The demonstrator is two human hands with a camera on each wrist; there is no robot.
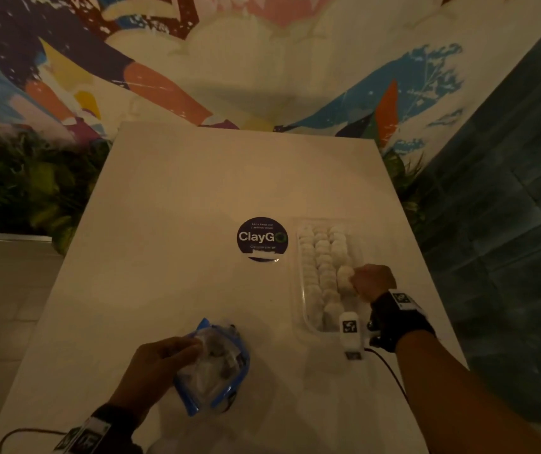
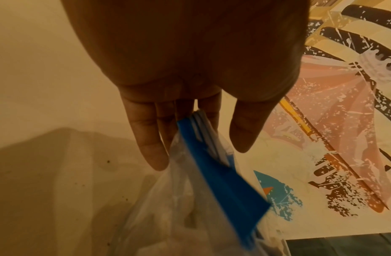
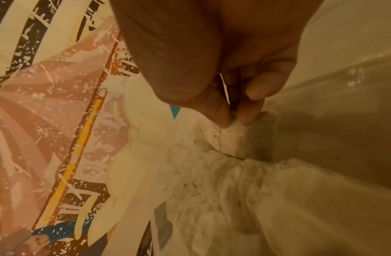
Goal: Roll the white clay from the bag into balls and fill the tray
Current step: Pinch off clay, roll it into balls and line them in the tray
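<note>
A clear plastic tray point(image 1: 299, 290) lies right of centre on the white table, packed with several rows of white clay balls point(image 1: 321, 253). My right hand point(image 1: 372, 281) hovers over the tray's right side, and its fingertips point(image 3: 221, 119) pinch a white clay ball point(image 3: 232, 136) that sits against the others. My left hand point(image 1: 154, 365) holds the clear bag with a blue zip strip point(image 1: 211, 365) near the table's front. In the left wrist view the fingers point(image 2: 150, 138) and thumb stretch along the bag's blue edge point(image 2: 218, 175), which runs between them.
A round dark "ClayGO" sticker point(image 1: 261, 239) is stuck on the table point(image 1: 197, 191) left of the tray. A colourful mural wall stands behind, plants to the left and dark tiles to the right. Cables run from both wrist bands.
</note>
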